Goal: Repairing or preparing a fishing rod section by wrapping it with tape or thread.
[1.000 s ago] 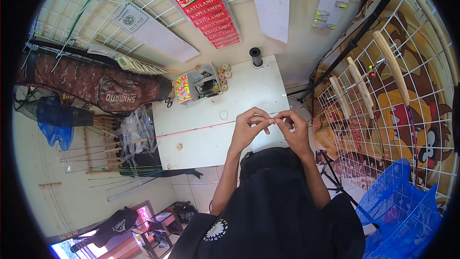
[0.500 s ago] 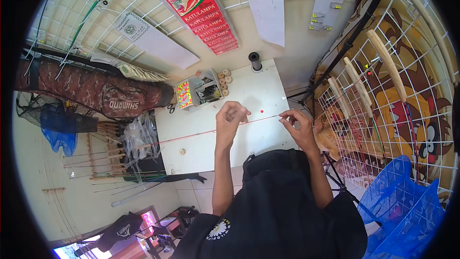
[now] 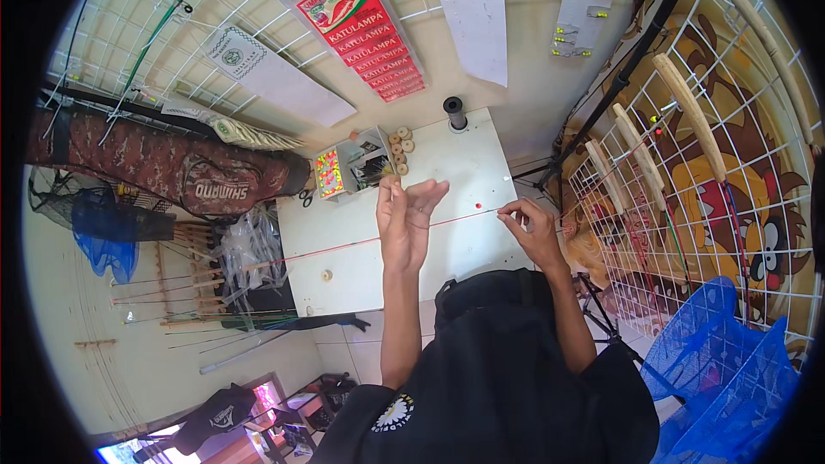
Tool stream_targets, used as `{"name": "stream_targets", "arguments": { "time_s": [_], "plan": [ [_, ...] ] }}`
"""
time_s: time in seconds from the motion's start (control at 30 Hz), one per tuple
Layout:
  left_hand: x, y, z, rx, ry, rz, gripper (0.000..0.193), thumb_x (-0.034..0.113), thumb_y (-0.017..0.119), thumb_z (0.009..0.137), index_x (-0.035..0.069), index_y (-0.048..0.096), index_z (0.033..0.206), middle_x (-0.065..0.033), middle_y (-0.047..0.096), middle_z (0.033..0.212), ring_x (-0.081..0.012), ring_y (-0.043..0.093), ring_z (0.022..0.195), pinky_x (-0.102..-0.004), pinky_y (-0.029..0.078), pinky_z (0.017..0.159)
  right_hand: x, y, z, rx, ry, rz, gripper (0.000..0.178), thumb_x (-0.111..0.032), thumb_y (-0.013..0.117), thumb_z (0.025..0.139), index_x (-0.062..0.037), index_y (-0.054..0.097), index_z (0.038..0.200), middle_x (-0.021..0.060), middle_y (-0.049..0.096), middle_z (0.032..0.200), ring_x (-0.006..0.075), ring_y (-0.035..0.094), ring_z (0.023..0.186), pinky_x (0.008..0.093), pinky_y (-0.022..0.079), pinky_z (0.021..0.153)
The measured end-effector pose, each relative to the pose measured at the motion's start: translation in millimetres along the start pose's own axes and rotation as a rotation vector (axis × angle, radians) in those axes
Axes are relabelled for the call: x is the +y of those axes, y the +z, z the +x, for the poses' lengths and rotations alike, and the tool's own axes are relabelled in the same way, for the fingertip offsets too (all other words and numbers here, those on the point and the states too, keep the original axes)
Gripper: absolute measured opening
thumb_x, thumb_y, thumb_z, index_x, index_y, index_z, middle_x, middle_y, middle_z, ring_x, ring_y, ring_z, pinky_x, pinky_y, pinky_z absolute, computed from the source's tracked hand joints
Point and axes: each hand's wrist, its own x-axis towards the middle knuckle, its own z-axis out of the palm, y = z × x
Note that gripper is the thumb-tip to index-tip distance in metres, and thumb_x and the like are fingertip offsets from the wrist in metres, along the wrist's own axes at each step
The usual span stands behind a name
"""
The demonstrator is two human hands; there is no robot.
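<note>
A thin red fishing rod (image 3: pixel 344 249) slants above the white table, from its pale handle on the left to its fine tip. My right hand (image 3: pixel 534 225) has thumb and forefinger pinched on that tip, the other fingers curled. Raised beside the rod's middle is my left hand (image 3: pixel 404 228), palm turned up. Its thumb and forefinger meet at the top while the other fingers stretch to the right. Anything in that pinch is too thin to see. Just above the rod, between the hands, shows a small red bead (image 3: pixel 479 205); whether it hangs or lies cannot be told.
On the white table (image 3: pixel 344 292) stand a grey box (image 3: pixel 371 139) of bright floats, several spools (image 3: pixel 402 155), a dark cylinder (image 3: pixel 455 112) and scissors (image 3: pixel 306 198). A small pale spool (image 3: pixel 326 276) lies near the front. Rods and blue netting (image 3: pixel 722 361) hang around.
My left hand has turned its palm up and risen slightly to the left, its fingers spreading. The red bead has shifted a little right and nearer. My right hand keeps its pinch.
</note>
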Motion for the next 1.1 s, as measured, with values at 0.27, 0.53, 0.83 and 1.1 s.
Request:
{"name": "stream_targets", "arguments": {
  "time_s": [0.27, 0.53, 0.83, 1.1],
  "plan": [
    [-25.3, 5.0, 0.1, -0.086, 0.066, 0.544, 0.017, 0.024, 0.047, 0.104, 0.008, 0.039, 0.104, -0.0239, 0.067, 0.116, -0.0324, 0.049, 0.131, -0.0444, 0.036, 0.111, -6.3, 2.5, -1.6, -0.048, -0.001, -0.050, 0.010, -0.009, 0.070, 0.086, -0.0027, 0.067, 0.093, 0.0062, 0.066, 0.085, 0.0167, 0.055, 0.068, 0.0297, 0.044, 0.063],
    [-62.9, 11.8, -6.5, -0.380, -0.238, 1.226, 0.019, 0.024, 0.042, 0.106, 0.005, 0.040, 0.106, -0.0165, 0.070, 0.083, -0.0234, 0.061, 0.068, -0.0373, 0.048, 0.068, -4.8, -1.9, -1.3, -0.001, -0.132, -0.073, 0.010, -0.007, 0.070, 0.085, -0.0041, 0.068, 0.095, 0.0066, 0.065, 0.087, 0.0206, 0.059, 0.072, 0.0321, 0.046, 0.063],
    [-58.0, 1.3, 2.4, -0.437, -0.628, 0.579, 0.016, 0.026, 0.039, 0.107, 0.010, 0.036, 0.106, 0.0036, 0.030, 0.060, -0.0095, 0.032, 0.050, -0.0348, 0.053, 0.068, 14.2, -7.9, -1.3, -0.093, 0.025, 0.199, 0.019, -0.009, 0.073, 0.083, -0.0044, 0.073, 0.101, 0.0010, 0.063, 0.078, 0.0063, 0.041, 0.059, 0.0239, 0.034, 0.054],
    [-53.7, -8.8, 4.9, -0.462, -0.782, 0.262, 0.019, 0.031, 0.041, 0.107, 0.013, 0.036, 0.104, 0.0056, 0.025, 0.057, -0.0077, 0.023, 0.047, -0.0335, 0.051, 0.060, 16.0, -2.2, -3.5, -0.161, 0.126, 0.382, 0.014, -0.012, 0.073, 0.085, -0.0016, 0.071, 0.094, -0.0032, 0.061, 0.076, 0.0028, 0.039, 0.060, 0.0223, 0.032, 0.054]
  ]
}}
